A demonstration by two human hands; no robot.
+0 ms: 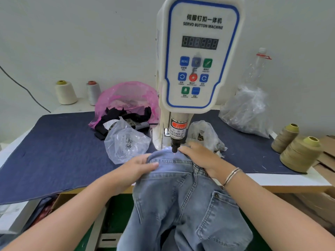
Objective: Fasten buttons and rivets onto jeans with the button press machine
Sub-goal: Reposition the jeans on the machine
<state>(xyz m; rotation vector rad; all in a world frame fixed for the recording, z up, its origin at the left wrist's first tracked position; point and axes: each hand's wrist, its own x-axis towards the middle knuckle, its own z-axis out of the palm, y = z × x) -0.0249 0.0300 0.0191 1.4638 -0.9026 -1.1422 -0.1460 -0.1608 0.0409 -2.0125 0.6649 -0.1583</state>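
Head view. The jeans [181,196] are lying with the waistband on the dark blue table cover [54,151], directly beneath the punch [174,147] of the button press machine [199,57]; the legs are hanging off the table edge toward 6 o'clock. The left hand [137,165] is gripping the waistband at 9 o'clock of the punch, thumb on top and fingers curled under the fold. The right hand [197,154] is pressing flat on the denim at 3 o'clock, fingertips just beside the punch (note the finger warning label).

Progress, as a judgement: the fabric is being positioned for a press; no fastened waistband button is showing, so most of the fastening appears to be pending. One rivet is appearing at the pocket corner [216,195].

Count: one machine, one pair of jeans, four thread cones, three clear bags, one pink bag [126,98], one clear bottle [257,67].
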